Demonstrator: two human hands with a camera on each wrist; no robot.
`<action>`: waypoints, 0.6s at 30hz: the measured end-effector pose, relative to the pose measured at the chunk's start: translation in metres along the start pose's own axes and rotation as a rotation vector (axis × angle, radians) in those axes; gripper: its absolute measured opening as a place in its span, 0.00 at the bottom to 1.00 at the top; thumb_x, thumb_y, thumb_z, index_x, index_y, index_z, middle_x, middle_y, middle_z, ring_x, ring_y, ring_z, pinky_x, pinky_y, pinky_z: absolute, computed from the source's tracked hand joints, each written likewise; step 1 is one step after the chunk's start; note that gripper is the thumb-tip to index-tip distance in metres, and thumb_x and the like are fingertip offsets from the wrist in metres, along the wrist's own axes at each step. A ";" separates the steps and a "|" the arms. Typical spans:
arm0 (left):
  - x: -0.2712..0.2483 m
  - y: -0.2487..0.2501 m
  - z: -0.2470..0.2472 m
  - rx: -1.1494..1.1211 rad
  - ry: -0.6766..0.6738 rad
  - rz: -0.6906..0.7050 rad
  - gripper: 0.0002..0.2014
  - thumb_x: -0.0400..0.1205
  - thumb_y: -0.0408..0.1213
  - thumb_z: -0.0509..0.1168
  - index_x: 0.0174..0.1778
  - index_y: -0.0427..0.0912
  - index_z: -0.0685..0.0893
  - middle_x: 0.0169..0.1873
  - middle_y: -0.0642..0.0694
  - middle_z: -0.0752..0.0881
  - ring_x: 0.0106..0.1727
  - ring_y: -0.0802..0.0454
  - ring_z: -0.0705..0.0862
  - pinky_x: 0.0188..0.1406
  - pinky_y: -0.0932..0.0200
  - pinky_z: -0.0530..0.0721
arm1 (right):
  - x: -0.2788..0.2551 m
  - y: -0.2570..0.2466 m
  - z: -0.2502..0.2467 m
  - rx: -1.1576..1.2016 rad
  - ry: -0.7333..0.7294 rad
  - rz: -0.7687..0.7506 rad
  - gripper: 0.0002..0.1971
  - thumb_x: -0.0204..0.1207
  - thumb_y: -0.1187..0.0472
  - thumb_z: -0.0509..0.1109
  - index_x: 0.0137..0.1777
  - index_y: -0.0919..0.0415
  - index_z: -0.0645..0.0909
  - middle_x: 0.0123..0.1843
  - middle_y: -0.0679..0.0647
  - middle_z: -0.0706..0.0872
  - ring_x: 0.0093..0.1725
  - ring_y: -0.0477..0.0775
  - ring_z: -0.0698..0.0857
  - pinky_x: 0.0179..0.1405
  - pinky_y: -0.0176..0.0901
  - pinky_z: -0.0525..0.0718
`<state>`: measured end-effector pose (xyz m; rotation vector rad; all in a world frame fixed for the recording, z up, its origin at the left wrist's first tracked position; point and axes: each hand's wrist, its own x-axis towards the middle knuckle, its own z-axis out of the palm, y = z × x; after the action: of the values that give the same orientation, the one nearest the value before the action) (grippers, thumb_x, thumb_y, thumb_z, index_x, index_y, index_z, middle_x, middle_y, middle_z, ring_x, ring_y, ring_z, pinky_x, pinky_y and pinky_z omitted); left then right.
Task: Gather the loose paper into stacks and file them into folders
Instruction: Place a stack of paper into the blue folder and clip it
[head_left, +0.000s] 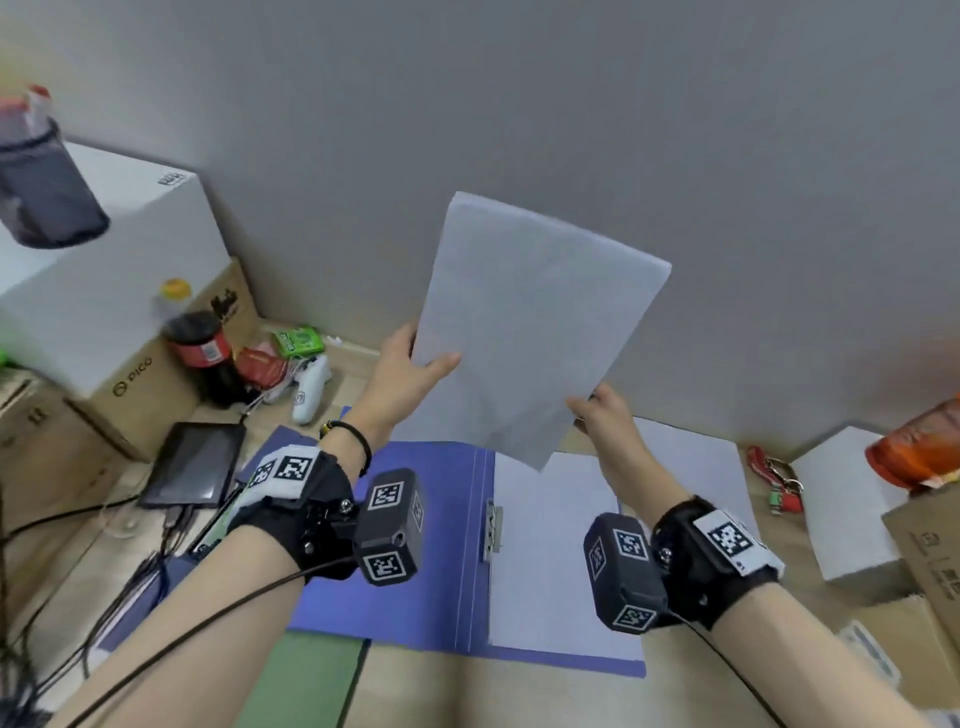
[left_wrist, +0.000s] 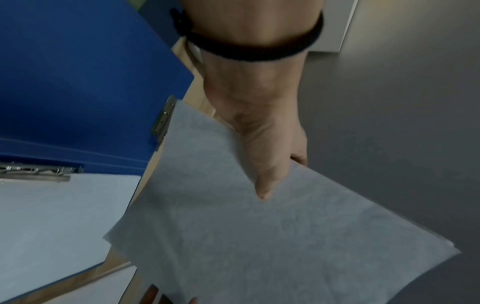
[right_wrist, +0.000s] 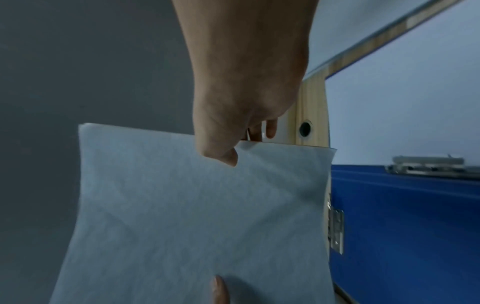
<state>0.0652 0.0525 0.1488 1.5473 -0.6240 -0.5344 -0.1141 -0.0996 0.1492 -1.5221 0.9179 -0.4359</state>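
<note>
A stack of white paper (head_left: 535, 322) stands upright in the air above the desk, tilted to the right. My left hand (head_left: 415, 364) pinches its left edge, thumb on the front face. My right hand (head_left: 597, 410) pinches its lower right edge. In the left wrist view the paper stack (left_wrist: 259, 236) lies under the thumb of the left hand (left_wrist: 267, 164); in the right wrist view the right hand (right_wrist: 233, 148) grips the top edge of the paper stack (right_wrist: 194, 216). Below lies an open blue folder (head_left: 415, 545) with white sheets (head_left: 550, 561) on its right half and a metal clip (head_left: 492, 527) at the spine.
More white paper (head_left: 696, 467) lies behind the folder to the right. A tablet (head_left: 195, 465), a white controller (head_left: 310, 387), a cola bottle (head_left: 200, 348) and cardboard boxes (head_left: 140, 395) crowd the left. A white box (head_left: 847, 499) and keys (head_left: 776, 480) sit at the right.
</note>
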 end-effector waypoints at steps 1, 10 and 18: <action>-0.002 -0.004 -0.008 -0.002 0.007 -0.016 0.18 0.79 0.35 0.72 0.64 0.47 0.78 0.53 0.60 0.86 0.53 0.68 0.84 0.52 0.67 0.83 | -0.005 0.000 0.010 0.014 -0.023 0.004 0.13 0.80 0.69 0.61 0.58 0.55 0.80 0.55 0.44 0.87 0.55 0.43 0.84 0.48 0.35 0.78; -0.043 -0.095 -0.037 -0.028 0.037 -0.314 0.09 0.84 0.36 0.66 0.57 0.52 0.79 0.52 0.53 0.85 0.58 0.50 0.82 0.50 0.63 0.80 | -0.030 0.082 0.067 -0.113 -0.184 0.314 0.19 0.88 0.56 0.53 0.78 0.53 0.65 0.67 0.46 0.71 0.73 0.49 0.67 0.71 0.46 0.61; -0.011 -0.101 -0.047 0.082 0.036 -0.277 0.19 0.85 0.33 0.64 0.72 0.45 0.74 0.58 0.54 0.82 0.57 0.57 0.80 0.54 0.62 0.75 | 0.002 0.074 0.078 -0.172 -0.127 0.322 0.17 0.85 0.57 0.54 0.61 0.71 0.75 0.47 0.63 0.77 0.47 0.54 0.76 0.47 0.45 0.73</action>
<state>0.0957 0.0983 0.0510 1.7299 -0.4101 -0.6945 -0.0773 -0.0455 0.0633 -1.5024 1.0986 -0.0283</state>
